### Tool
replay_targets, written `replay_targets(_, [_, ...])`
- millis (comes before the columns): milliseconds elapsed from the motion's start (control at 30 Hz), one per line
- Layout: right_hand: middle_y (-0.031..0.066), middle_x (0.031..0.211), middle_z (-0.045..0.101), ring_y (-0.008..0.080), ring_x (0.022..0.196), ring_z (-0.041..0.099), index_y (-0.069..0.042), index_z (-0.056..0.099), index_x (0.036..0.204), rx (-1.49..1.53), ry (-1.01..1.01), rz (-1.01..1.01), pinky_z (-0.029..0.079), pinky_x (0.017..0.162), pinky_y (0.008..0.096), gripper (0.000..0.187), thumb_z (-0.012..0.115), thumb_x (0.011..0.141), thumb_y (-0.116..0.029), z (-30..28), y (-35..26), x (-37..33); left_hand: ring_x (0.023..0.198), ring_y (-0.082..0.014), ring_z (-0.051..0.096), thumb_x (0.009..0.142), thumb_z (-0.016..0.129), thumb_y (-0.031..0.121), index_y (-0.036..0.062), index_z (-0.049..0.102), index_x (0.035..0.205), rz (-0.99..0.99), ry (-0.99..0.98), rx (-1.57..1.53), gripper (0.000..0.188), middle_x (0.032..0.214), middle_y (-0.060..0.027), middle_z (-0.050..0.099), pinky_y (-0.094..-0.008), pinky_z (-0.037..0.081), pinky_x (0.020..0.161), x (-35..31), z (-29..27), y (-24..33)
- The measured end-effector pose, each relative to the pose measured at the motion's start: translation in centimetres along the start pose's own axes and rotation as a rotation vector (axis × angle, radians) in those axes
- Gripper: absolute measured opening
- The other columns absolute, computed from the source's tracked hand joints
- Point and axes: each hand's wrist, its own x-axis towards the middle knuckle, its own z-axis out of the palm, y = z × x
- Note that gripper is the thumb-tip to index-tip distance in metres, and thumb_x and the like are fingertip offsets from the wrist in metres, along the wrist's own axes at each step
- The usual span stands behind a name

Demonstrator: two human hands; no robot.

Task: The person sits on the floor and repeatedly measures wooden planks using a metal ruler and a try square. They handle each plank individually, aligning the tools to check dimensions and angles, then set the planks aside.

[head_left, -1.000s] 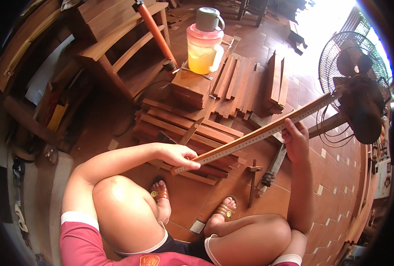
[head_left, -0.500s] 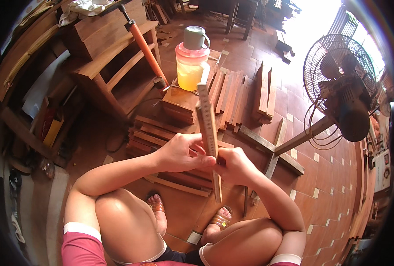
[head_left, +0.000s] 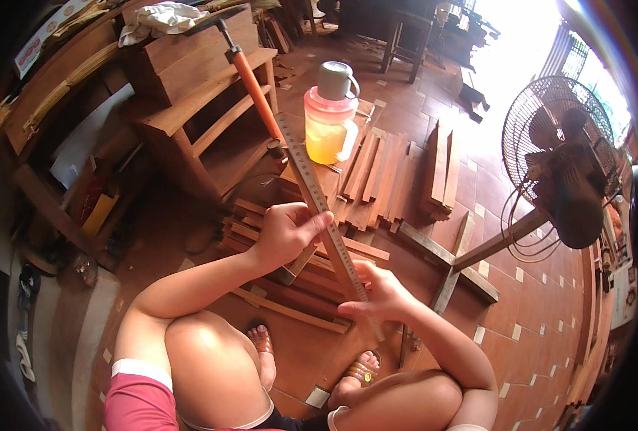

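Person squats on the tiled floor (head_left: 548, 316), both hands on a long ruler (head_left: 317, 201). Left hand (head_left: 284, 231) grips it about mid-length, fingers curled over the edge, thumb under. Right hand (head_left: 378, 291) pinches the near end, fingers closed around the strip. The ruler runs diagonally up and away from the person, its far end reaching toward the jug (head_left: 327, 123); it is held above the wood slats (head_left: 276, 287), not laid flat on any of them as far as I can tell.

Progress, as a judgement: the ruler is in hand and lined up, but it is not set on a piece and no marking tool is visible, so the measuring looks barely started. Slats lie loose in stacks, none visibly marked.

Materials: the ruler is a thin flat strip, pale with fine graduations, probably metal. Slats are reddish-brown hardwood, straight, square-edged and matte. More planks (head_left: 376, 172) fan out beside the jug. The jug is translucent plastic holding yellow liquid, with a pink band and a grey-green cup on top. Hammer (head_left: 250, 79) with an orange handle leans on a wooden stool (head_left: 189, 108). A black standing fan (head_left: 563, 165) is at right, its wire cage round. The floor is terracotta tile, dusty.
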Motion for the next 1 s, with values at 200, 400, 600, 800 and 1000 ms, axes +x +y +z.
replay_targets(200, [0.0217, 0.094, 0.070, 0.0399, 0.089, 0.069, -0.006, 0.058, 0.126, -0.332, 0.306, 0.063, 0.057, 0.078, 0.0448, 0.054, 0.079, 0.080, -0.026, 1.7, 0.2, 0.3, 0.067, -0.0124, 0.069, 0.098, 0.066, 0.025, -0.0026, 0.069, 0.085, -0.101, 0.155, -0.115, 0.030, 0.078, -0.0074, 0.071, -0.0258, 0.059, 0.062, 0.5, -1.1, -1.3])
replay_targets(400, [0.0210, 0.088, 0.071, 0.0388, 0.083, 0.070, -0.007, 0.066, 0.118, -0.261, 0.300, 0.109, 0.057, 0.074, 0.0432, 0.039, 0.077, 0.081, -0.017, 0.2, -0.7, -0.2, 0.065, -0.0113, 0.067, 0.097, 0.068, 0.028, -0.0007, 0.069, 0.088, -0.173, 0.004, -0.254, 0.030, 0.077, -0.0065, 0.071, -0.0270, 0.058, 0.061, 0.3, -2.0, -2.1])
replay_targets(600, [0.0163, 0.091, 0.074, 0.0224, 0.079, 0.071, -0.005, 0.067, 0.115, -0.189, 0.240, 0.164, 0.057, 0.073, 0.0329, 0.039, 0.081, 0.079, -0.012, -0.8, -0.4, -0.8, 0.072, -0.0153, 0.069, 0.095, 0.068, 0.027, 0.0001, 0.067, 0.097, -0.216, -0.023, -0.303, 0.027, 0.084, -0.0087, 0.070, -0.0294, 0.061, 0.064, -0.1, -2.5, -2.0])
replay_targets(800, [0.0153, 0.097, 0.075, 0.0176, 0.086, 0.072, -0.001, 0.066, 0.107, -0.081, 0.282, 0.110, 0.058, 0.079, 0.0316, 0.034, 0.083, 0.079, -0.011, -0.5, -0.1, -1.2, 0.074, -0.0159, 0.069, 0.094, 0.068, 0.025, 0.0009, 0.065, 0.098, -0.257, 0.024, -0.359, 0.025, 0.087, -0.0082, 0.069, -0.0313, 0.062, 0.066, -0.6, -3.0, -3.4])
replay_targets(1000, [0.0112, 0.089, 0.075, 0.0165, 0.085, 0.073, -0.001, 0.068, 0.103, -0.030, 0.298, 0.095, 0.060, 0.075, 0.0300, 0.025, 0.079, 0.084, -0.011, 0.0, 0.6, -1.1, 0.076, -0.0160, 0.069, 0.094, 0.069, 0.026, 0.0017, 0.064, 0.101, -0.304, 0.019, -0.363, 0.025, 0.090, -0.0078, 0.069, -0.0320, 0.063, 0.068, -0.7, -2.9, -3.9])
